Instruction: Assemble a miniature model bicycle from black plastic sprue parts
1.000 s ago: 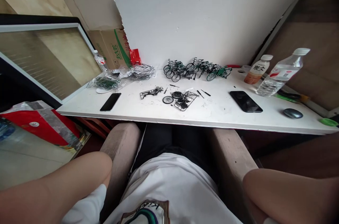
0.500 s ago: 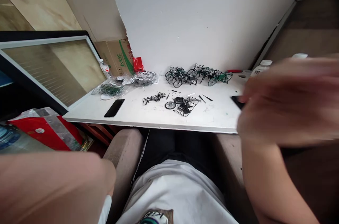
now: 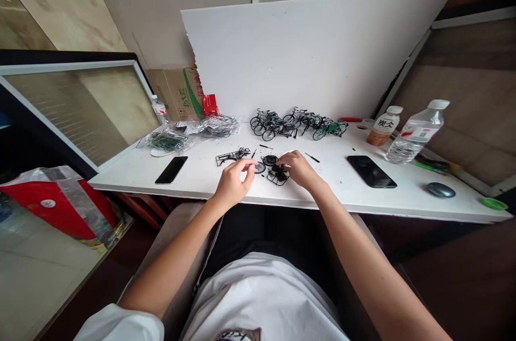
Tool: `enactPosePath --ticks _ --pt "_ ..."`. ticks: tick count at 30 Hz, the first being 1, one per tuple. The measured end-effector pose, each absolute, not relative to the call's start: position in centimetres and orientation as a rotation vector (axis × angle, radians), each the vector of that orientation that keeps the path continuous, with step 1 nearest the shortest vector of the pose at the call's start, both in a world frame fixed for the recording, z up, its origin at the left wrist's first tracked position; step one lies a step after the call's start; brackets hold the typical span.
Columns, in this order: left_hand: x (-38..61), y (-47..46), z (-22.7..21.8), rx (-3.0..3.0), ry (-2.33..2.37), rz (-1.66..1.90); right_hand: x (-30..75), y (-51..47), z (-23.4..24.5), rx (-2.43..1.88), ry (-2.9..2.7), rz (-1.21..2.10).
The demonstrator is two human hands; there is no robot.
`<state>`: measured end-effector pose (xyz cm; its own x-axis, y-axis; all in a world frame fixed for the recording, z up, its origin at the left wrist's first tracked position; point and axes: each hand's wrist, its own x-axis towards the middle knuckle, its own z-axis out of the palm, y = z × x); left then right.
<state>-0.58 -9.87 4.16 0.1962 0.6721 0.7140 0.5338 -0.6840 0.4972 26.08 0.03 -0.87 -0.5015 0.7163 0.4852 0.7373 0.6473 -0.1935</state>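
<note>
Two hands close over black bicycle parts.

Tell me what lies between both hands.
In the head view, a spoked wheel, a dark round part and black framework lie between the left hand and right hand.

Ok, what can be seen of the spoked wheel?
The spoked wheel has a dark rim and thin spokes, apparently plastic. It seems to lie flat on the white table, in front and to the left of a dark round part. The left hand partly covers it; whether they touch is unclear.
</note>
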Motion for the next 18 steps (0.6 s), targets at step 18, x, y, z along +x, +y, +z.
enactPosePath --ticks 18 --pt "0.4 -9.2 2.3 1.015 0.698 1.199 21.3 -4.8 5.2 -0.704 -2.128 0.019"
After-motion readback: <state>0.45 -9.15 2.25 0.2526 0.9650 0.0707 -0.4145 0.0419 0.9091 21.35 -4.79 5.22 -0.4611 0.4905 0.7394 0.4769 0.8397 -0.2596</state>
